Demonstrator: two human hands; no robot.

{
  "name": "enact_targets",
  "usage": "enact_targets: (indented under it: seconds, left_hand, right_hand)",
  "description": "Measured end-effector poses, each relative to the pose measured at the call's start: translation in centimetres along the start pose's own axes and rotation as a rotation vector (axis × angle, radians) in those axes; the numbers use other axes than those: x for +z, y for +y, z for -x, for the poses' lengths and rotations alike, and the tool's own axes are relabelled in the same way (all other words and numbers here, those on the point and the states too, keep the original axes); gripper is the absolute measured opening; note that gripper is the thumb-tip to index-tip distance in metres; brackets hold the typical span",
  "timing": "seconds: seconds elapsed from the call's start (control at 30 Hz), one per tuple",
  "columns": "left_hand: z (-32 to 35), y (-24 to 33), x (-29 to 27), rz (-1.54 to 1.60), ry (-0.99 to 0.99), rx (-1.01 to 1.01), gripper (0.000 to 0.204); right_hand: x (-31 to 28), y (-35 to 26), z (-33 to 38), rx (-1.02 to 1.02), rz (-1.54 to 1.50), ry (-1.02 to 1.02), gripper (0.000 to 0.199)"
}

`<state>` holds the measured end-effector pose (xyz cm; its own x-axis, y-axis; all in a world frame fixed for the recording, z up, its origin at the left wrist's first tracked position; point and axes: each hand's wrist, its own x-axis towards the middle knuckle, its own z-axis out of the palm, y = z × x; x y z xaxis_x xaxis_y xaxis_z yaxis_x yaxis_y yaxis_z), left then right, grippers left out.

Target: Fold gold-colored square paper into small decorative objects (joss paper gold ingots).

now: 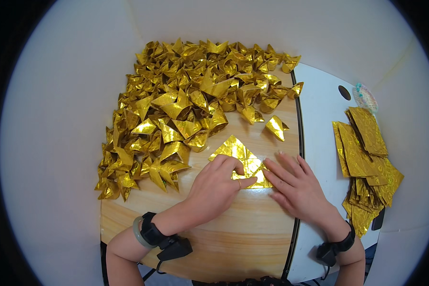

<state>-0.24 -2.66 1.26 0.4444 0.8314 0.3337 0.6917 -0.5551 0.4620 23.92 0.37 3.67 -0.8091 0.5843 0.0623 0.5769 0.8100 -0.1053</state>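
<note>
You can read no word, number or sign here. On your right, the stacked rectangular gold foil-paper sheets [367,136] carry a swirling pattern whose details are too small to make out; on the creased, shiny gold foil-paper square [234,148] before you, nothing is legible.

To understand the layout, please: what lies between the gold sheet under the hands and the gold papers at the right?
In the head view: the right hand, then the black strip, then white tabletop.
</note>
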Motion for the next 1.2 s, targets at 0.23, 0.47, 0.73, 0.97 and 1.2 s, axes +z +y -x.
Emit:
enact_targets:
  seconds: [0.23, 0.47, 0.73, 0.97, 1.2]
  left_hand:
    - [-0.3, 0.4, -0.3, 0.032, 0.015, 0.009, 0.028]
    - [-0.2, 0.2, 0.0, 0.008, 0.035, 0.006, 0.027]
    - [0.1, -0.1, -0.5, -0.109, 0.067, 0.078, 0.022]
    - [-0.2, 0.6, -0.9, -0.095, 0.092, -0.059, 0.012]
    - [0.0, -0.1, -0.5, -0.034, 0.028, -0.052, 0.025]
  right_hand:
    - [-0.3, -1.6, 0.1, -0.079, 0.002, -0.139, 0.100]
    - [-0.9, -2.5, 0.6, -0.043, -0.018, -0.186, 0.108]
    - [-0.6, -2.8, 0.7, -0.019, 0.126, -0.034, 0.083]
    - [0.2, -3.6, 0.7, -0.308, -0.457, 0.092, 0.038]
    - [-0.6, -0.2, 0.3, 0.259, -0.222, 0.265, 0.046]
